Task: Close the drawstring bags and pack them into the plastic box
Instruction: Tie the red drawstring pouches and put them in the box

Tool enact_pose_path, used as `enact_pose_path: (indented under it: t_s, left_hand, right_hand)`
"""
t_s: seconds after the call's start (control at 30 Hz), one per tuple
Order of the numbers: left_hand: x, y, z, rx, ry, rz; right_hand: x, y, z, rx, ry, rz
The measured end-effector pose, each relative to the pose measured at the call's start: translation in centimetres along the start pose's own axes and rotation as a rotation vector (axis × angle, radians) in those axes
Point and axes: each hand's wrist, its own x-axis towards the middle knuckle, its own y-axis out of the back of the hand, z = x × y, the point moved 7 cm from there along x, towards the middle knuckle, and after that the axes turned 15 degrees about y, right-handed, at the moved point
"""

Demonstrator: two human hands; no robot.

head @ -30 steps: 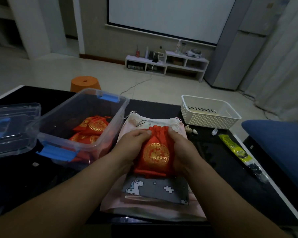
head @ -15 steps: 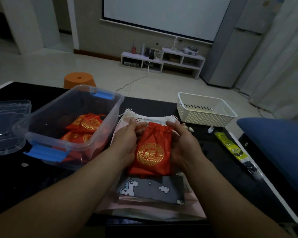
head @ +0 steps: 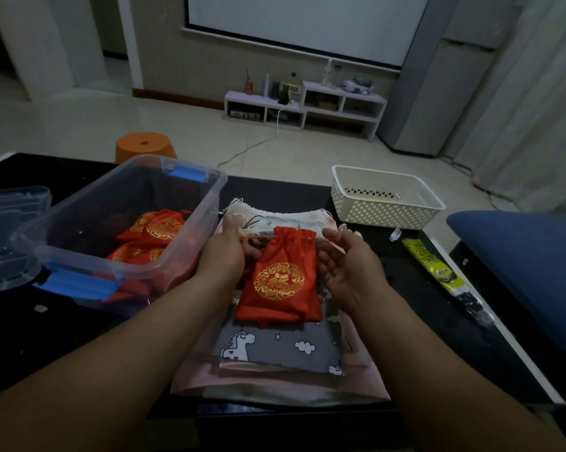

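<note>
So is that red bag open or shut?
Shut, or nearly: the red bag has its neck bunched tight, with the left hand and right hand pinching its strings out sideways.

Dim, bluish indoor light; the brightest area is the screen [head: 307,21] at upper centre. Wide-angle bending at edges, soft focus throughout.

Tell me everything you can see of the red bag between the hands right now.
The red drawstring bag looks like shiny, satin-like cloth, with a round gold emblem on its front. Its neck is gathered into pleats, nearly drawn shut, and a red cord runs out taut to each side. The left hand pinches one end, the right hand the other. The bag is upright, and its bottom appears to rest on a grey unicorn-print pouch on the black table, right of the clear plastic box.
</note>
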Motion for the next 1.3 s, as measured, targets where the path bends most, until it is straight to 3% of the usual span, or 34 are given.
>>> enact_pose_path:
  t_s: [0.07, 0.27, 0.47, 0.73, 0.97, 1.2, 1.3]
  left_hand:
    - [0.3, 0.3, 0.1, 0.021, -0.022, 0.002]
    - [0.4, 0.2, -0.1, -0.420, 0.190, -0.123]
    - [0.4, 0.1, -0.8, -0.557, 0.232, -0.169]
    - [-0.7, -0.4, 1.3, -0.254, 0.028, -0.224]
    - [-3.7, -2.7, 3.1, -0.179, -0.063, -0.332]
    - [-4.8, -4.7, 5.2, 0.446, -0.519, -0.167]
    - [-4.8, -5.6, 5.2, 0.560, -0.591, -0.127]
  right_hand:
    - [0.2, 0.4, 0.4, -0.022, -0.018, 0.018]
    - [1.5, 1.8, 0.6, -0.008, -0.061, 0.071]
    - [1.9, 2.2, 1.1, -0.008, -0.095, 0.068]
    - [1.9, 0.8, -1.2, -0.207, 0.158, -0.065]
    - [-0.6, -2.5, -4.9, -0.533, 0.447, -0.200]
    - [-1.4, -5.0, -5.5, -0.784, 0.808, -0.383]
    - [-1.8, -5.6, -5.1, -0.856, 0.887, -0.455]
